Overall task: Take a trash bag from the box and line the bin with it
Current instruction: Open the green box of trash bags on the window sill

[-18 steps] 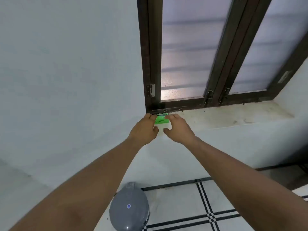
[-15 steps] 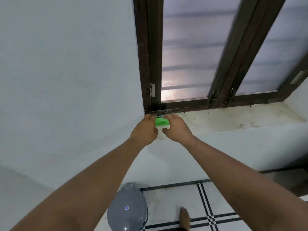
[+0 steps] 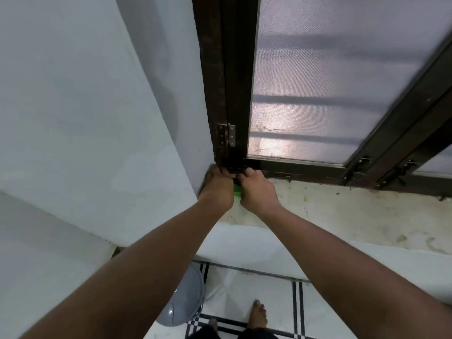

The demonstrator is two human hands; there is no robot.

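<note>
You've stepped closer since half second ago: hands now nearer frame corner, box (image 3: 237, 190) almost hidden between them, only green sliver showing. Means you're working on box, bag not yet out. Left hand (image 3: 217, 189) and right hand (image 3: 258, 190) curled over box on sill (image 3: 354, 216); fingertips hidden against dark frame (image 3: 234, 81), can't tell if pinching bag. Box: small, green, likely cardboard. Sill: stained, rough, pale. Frame: dark wood, metal hinge. Bin (image 3: 188, 297): grey, domed smooth lid, on floor below, lid down.
</note>
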